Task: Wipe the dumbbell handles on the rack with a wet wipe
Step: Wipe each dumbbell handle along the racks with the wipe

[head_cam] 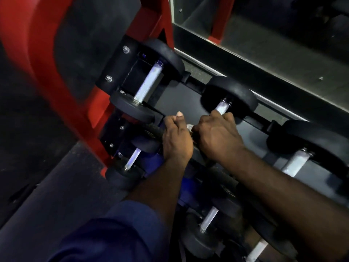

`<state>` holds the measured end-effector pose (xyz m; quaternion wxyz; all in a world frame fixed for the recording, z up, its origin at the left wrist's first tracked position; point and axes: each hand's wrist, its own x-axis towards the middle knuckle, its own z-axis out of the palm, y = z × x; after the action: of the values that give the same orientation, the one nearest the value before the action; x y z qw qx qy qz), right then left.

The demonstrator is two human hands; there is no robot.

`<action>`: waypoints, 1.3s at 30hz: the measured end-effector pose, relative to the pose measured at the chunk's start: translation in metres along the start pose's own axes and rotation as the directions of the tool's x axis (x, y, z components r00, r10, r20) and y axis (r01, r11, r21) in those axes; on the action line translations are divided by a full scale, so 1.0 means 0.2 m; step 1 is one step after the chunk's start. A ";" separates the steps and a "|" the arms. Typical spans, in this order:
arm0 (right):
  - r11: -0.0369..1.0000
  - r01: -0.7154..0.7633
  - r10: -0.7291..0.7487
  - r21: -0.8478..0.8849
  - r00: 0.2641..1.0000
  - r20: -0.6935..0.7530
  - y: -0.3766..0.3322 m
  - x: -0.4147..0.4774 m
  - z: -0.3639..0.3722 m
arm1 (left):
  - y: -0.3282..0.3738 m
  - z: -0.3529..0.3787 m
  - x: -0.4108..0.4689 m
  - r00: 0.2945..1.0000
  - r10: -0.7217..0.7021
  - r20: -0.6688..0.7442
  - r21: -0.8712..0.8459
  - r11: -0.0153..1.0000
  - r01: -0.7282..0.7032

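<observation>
Black dumbbells with bright metal handles lie on the rack (177, 104). My right hand (217, 137) is curled over the near part of the middle dumbbell's handle (222, 107), and a scrap of white wet wipe (189, 127) shows at its thumb side. My left hand (176, 138) sits just left of it, with its fingers curled round the rack's dark front rail (151, 130) and its thumb raised. The left dumbbell's handle (148, 82) and the right dumbbell's handle (294, 165) are bare.
A red frame post (79, 103) stands at the rack's left end. A lower shelf carries more dumbbells (133, 157). A mirrored wall panel (264, 44) runs behind the rack. Dark floor (47, 186) lies to the left. My blue-clad leg (113, 233) is at the bottom.
</observation>
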<state>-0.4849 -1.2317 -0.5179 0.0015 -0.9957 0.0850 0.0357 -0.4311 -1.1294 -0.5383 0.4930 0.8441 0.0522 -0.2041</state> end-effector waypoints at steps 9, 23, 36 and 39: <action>0.996 0.088 -0.084 -0.021 0.983 0.162 -0.04 0.10 -0.06 | -0.03 0.03 0.01 0.997 -0.062 -0.054 -0.095 0.994 0.056; 0.997 0.069 -0.066 -0.032 0.995 0.075 -0.01 0.11 -0.02 | -0.03 0.05 0.01 0.954 -0.208 -0.214 -0.299 0.944 0.139; 0.756 -0.144 0.190 0.639 0.982 -0.005 0.06 -0.16 0.18 | -0.02 0.02 0.00 0.964 -0.190 -0.185 -0.256 0.957 0.139; 0.503 -0.379 0.483 0.776 0.868 0.111 -0.01 -0.22 0.18 | 0.00 0.02 0.00 0.964 -0.196 -0.181 -0.274 0.951 0.142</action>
<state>-0.5299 -1.2222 -0.5513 0.4170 -0.8415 0.3373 -0.0654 -0.4325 -1.1330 -0.5394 0.5715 0.7814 0.2015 -0.1488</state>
